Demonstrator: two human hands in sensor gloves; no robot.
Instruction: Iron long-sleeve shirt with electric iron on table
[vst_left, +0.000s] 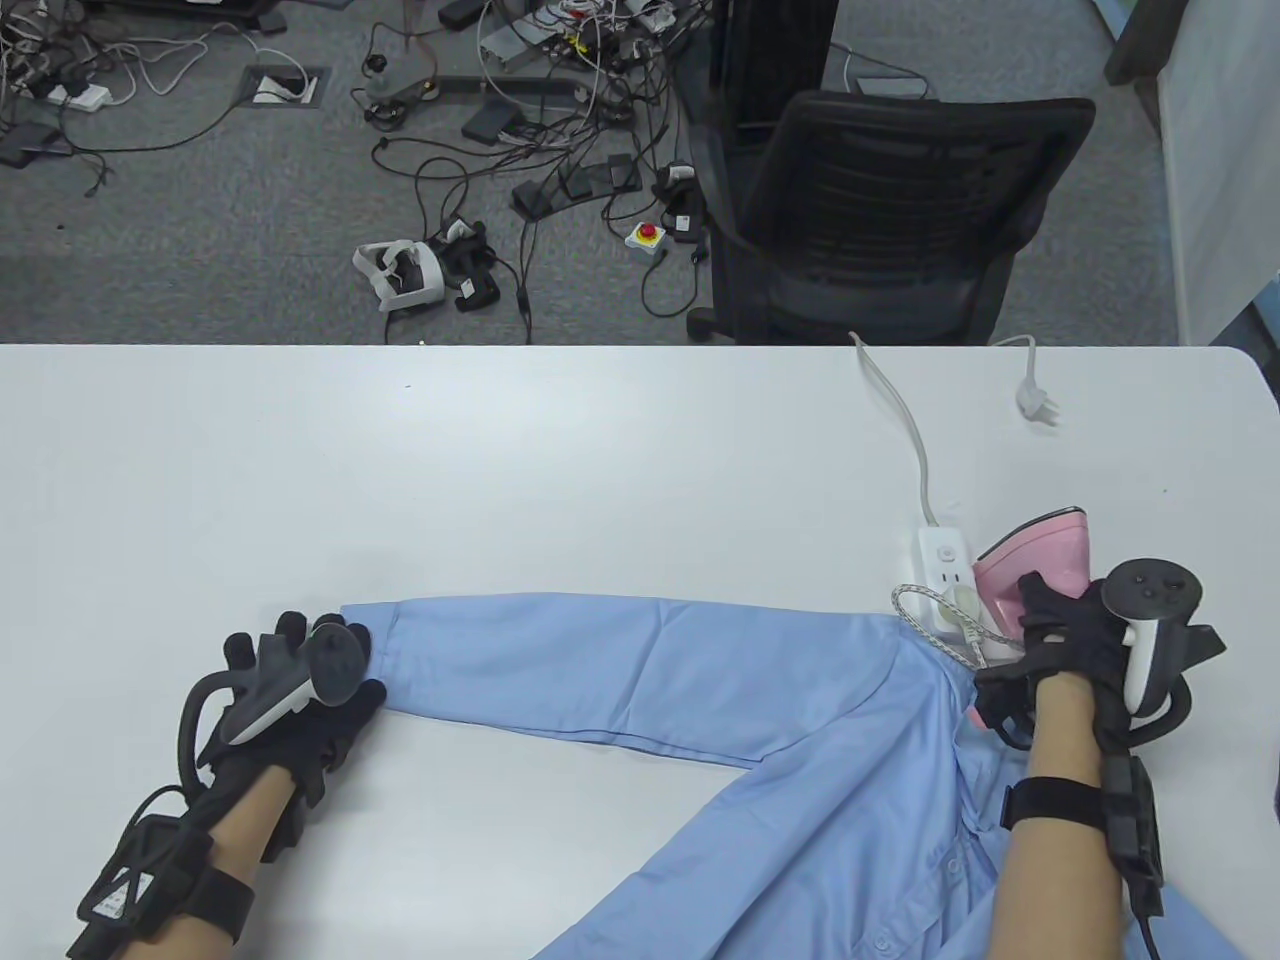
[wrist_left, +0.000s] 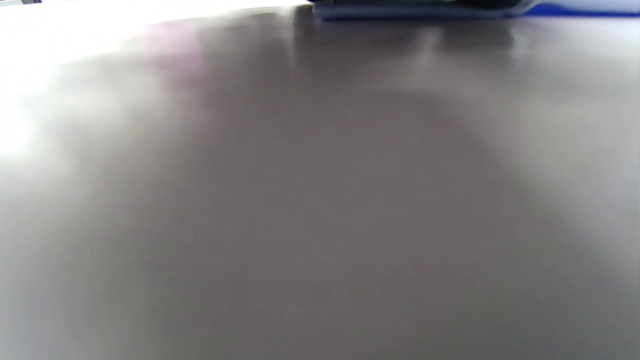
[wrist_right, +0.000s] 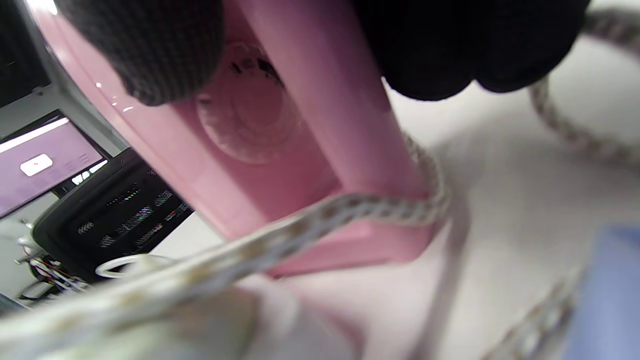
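Broadly, the white worktop (vst_left: 560, 450) carries everything. Light blue long-sleeve shirt (vst_left: 800, 760) lies flat at the near edge, one sleeve (vst_left: 560, 660) stretched out toward the left, body running off the near right corner. Pink electric iron (vst_left: 1040, 570) stands just beyond the shirt's shoulder, touching a white power strip (vst_left: 948, 562); its braided cord (vst_left: 940, 620) loops over the strip. A white cable (vst_left: 905, 420) runs from the strip to the far edge. Right hand (vst_left: 1065, 640): grip curled around the iron's handle; right wrist view shows gloved fingers (wrist_right: 150, 50) wrapped over pink plastic beside a dial. Left hand (vst_left: 300, 680): fingers spread, resting at the sleeve cuff. Left wrist view is blurred worktop. No containers seen.
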